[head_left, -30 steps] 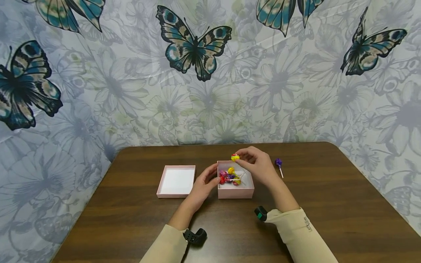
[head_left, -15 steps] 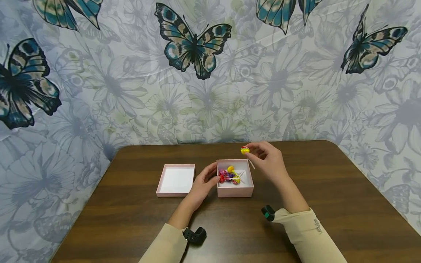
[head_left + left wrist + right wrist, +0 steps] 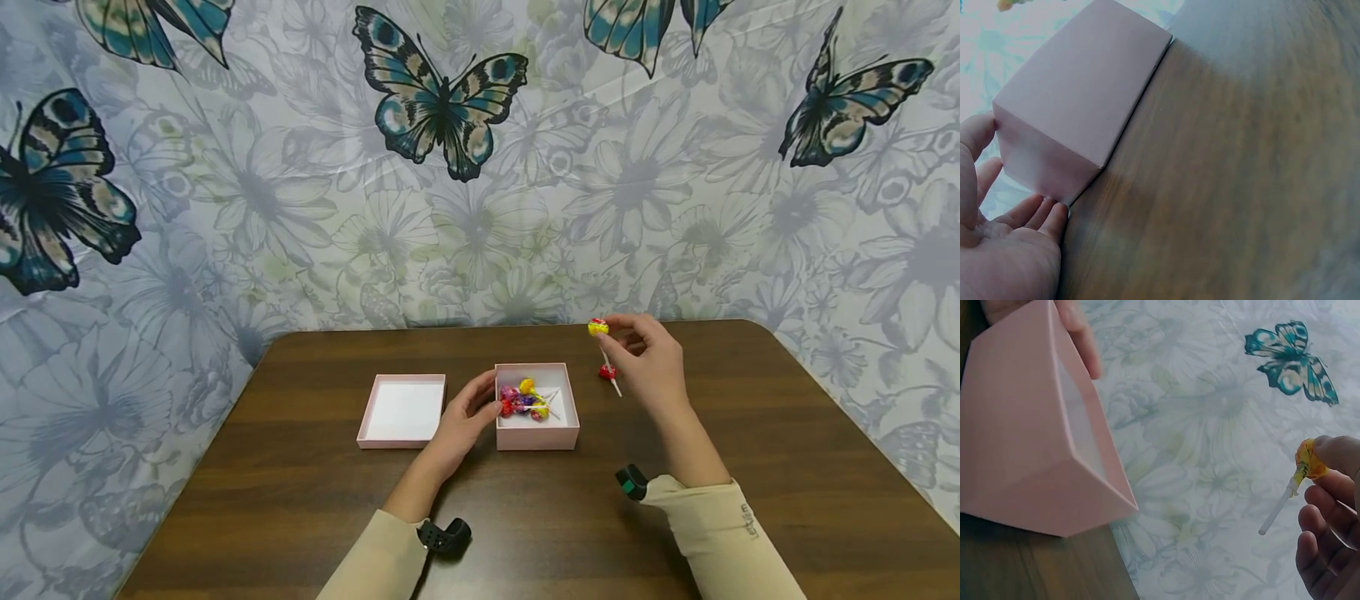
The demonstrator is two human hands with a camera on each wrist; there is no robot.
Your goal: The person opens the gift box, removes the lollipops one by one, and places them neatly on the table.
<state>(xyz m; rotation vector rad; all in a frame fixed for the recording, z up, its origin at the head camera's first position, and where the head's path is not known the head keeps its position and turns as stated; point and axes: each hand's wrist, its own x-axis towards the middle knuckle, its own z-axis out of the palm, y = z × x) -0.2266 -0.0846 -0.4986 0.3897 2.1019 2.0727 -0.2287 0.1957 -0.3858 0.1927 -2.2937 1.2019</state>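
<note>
My right hand (image 3: 651, 362) pinches a yellow-and-red wrapped lollipop (image 3: 597, 327) by its head, its white stick pointing down. In the right wrist view the held lollipop (image 3: 1310, 464) shows between thumb and forefinger. A red lollipop (image 3: 607, 372) lies on the table just below it. My left hand (image 3: 467, 421) rests against the left side of a pink box (image 3: 537, 439), its fingertips touching that wall in the left wrist view. Inside the box lie several wrapped lollipops (image 3: 525, 400) in red, purple and yellow.
A shallow pink lid (image 3: 401, 412), white inside, lies left of the box. The brown wooden table (image 3: 525, 525) ends at a cloth (image 3: 480, 250) printed with butterflies and flowers.
My right hand has carried the yellow-and-red lollipop from above the box to the right. A red lollipop has come into sight; the purple one is now hidden. My left hand stays in place.
</note>
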